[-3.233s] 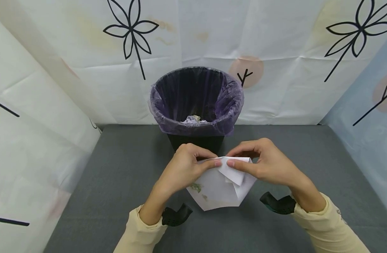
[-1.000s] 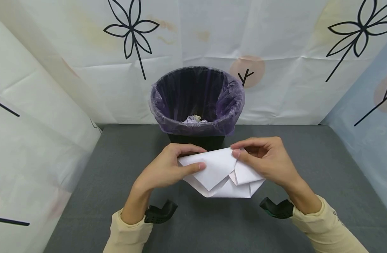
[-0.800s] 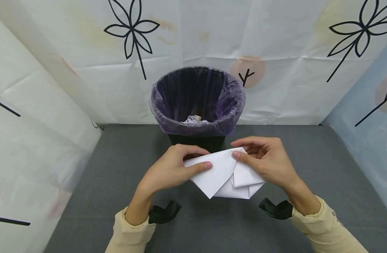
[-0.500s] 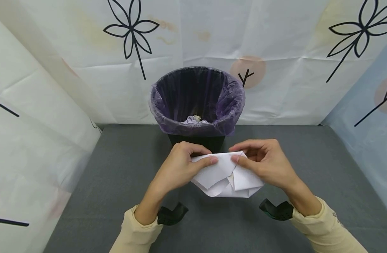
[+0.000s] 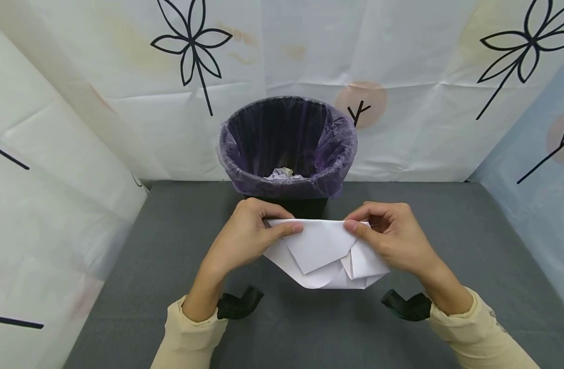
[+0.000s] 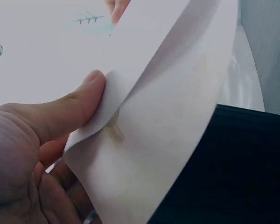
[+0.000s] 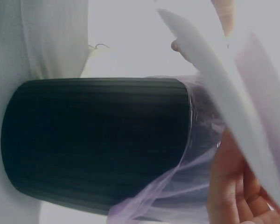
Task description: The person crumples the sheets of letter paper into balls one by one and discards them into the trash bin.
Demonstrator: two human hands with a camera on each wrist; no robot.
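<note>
Both hands hold a folded sheet of white paper (image 5: pixel 320 246) in front of the bin, its top fold running nearly level. My left hand (image 5: pixel 247 236) pinches the upper left end, thumb on the near face and fingers behind. At the upper right, my right hand (image 5: pixel 388 233) pinches the same fold between thumb and fingers. Layered flaps hang down from the fold toward me. In the left wrist view the thumb (image 6: pixel 86 100) presses a folded edge of the paper (image 6: pixel 163 121). The right wrist view shows fingers (image 7: pixel 226 182) behind the sheet.
Just beyond the hands stands a black bin (image 7: pixel 93 144) with a purple plastic liner (image 5: pixel 282 188) over its rim. Crumpled paper (image 5: pixel 282 174) lies inside it. Everything rests on a dark grey tabletop (image 5: pixel 185 220), with a patterned white cloth (image 5: pixel 125 128) behind and at the sides.
The paper has turned from its printed face to layered white flaps. Over the last half second my left hand moved left along the top fold, and the right hand shifted slightly right.
</note>
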